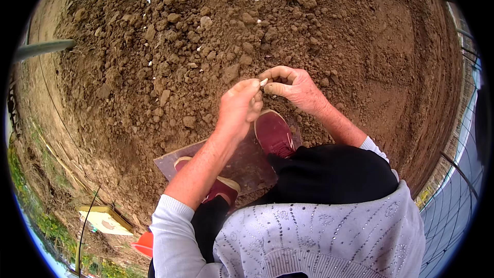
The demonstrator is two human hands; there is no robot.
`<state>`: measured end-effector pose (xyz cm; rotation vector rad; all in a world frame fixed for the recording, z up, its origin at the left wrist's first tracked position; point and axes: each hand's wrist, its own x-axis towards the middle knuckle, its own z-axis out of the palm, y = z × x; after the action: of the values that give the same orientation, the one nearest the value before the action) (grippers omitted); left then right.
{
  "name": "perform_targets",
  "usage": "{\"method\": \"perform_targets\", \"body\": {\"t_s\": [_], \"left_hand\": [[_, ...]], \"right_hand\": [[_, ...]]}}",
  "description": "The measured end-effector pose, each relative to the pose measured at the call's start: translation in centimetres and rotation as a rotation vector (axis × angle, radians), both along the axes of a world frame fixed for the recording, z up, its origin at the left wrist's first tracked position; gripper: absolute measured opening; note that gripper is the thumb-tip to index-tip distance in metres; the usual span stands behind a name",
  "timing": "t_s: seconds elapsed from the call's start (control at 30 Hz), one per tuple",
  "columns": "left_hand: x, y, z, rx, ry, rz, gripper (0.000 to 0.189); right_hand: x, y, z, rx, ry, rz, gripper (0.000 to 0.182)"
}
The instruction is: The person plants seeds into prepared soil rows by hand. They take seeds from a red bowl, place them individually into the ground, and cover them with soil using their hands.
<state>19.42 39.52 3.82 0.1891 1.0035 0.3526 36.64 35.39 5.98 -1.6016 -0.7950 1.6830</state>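
My left hand (240,102) pinches a small white piece (264,82), probably a garlic clove, between thumb and fingertips. Its other fingers curl into the palm, so I cannot see whether more is held there. My right hand (295,88) is just to the right, thumb and forefinger parted around the white piece; the forefinger tip seems to meet the left fingertips. Both hands are above loose, cloddy brown soil (216,96). Similar white pieces lie scattered in the soil farther out, among them one (199,49) and another (259,21).
Under my maroon shoes (273,133) is a flat board (247,166) on the soil. A greenish post (46,49) stands at the left. Behind me to the left are a yellowish tray-like object (106,220) and a red container (143,244). Wire fencing (449,208) runs along the right.
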Motion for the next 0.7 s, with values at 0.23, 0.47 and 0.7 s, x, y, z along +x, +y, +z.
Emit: {"method": "perform_targets", "body": {"t_s": [0.23,0.47,0.7], "left_hand": [[0.0,-1.6,-0.8,-0.131,-0.039,0.012,0.020],[0.2,-1.0,-0.4,-0.071,0.044,-0.130,0.022],[-0.6,-0.9,-0.9,-0.078,0.041,-0.108,0.023]], "right_hand": [[0.8,0.0,-0.9,-0.007,0.054,-0.093,0.027],[4.2,4.9,-3.9,0.447,-1.128,0.434,0.016],[3.4,7.6,-5.4,0.444,-1.374,0.634,0.007]]}}
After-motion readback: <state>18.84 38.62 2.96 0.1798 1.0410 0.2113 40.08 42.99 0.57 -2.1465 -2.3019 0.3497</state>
